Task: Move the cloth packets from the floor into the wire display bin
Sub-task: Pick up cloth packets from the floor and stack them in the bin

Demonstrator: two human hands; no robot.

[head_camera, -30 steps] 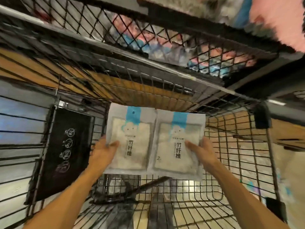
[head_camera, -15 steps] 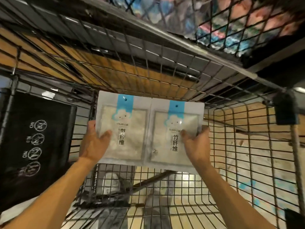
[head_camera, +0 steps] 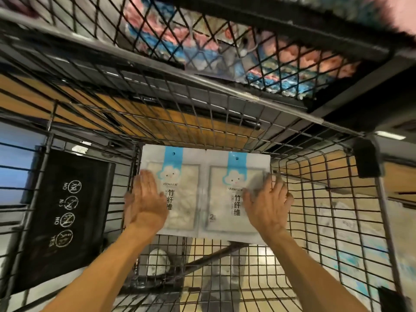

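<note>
Two white cloth packets with blue header strips and cloud logos lie side by side in the wire display bin [head_camera: 328,206], close to its back wall. My left hand [head_camera: 145,203] rests flat on the left packet [head_camera: 182,212] with straight fingers. On the right packet [head_camera: 225,203], my right hand [head_camera: 267,206] lies palm down near the right edge. Its fingertips are blurred.
A black panel with round "NO" symbols [head_camera: 65,212] hangs on the bin's left side. Above the bin sits a diamond-mesh basket [head_camera: 225,48] full of pink and blue goods. Through the wire floor, a dark frame bar and the pale floor show.
Both hands held the packets by their outer edges, thumbs on top. Now the packets sit lower and further in, and both hands have let go and lie flat on them.
</note>
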